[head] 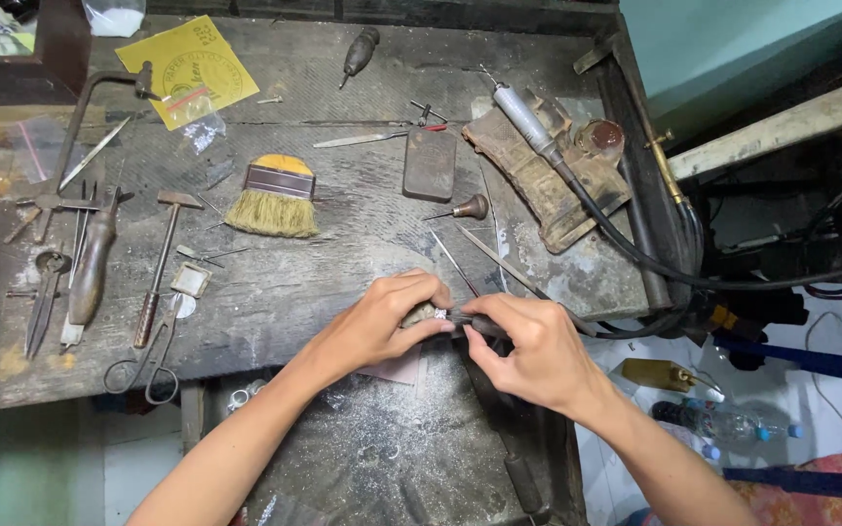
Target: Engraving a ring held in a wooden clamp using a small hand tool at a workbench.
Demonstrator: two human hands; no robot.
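My left hand (387,317) pinches a small greyish metal piece (424,314) at the front edge of a worn wooden workbench (343,214). My right hand (528,346) grips a thin dark-handled tool (479,323) whose tip touches that piece. Both hands meet over a dusty dark board (392,448) below the bench edge. The fingers hide most of the small piece.
A brush (275,198), a hammer (161,263), scissors (148,356), a saw frame (90,117), files, a yellow sheet (187,68) and a dark flat block (430,164) lie on the bench. A rotary handpiece (528,122) with black cable rests on a leather pad. Plastic bottles (723,424) stand on the floor at right.
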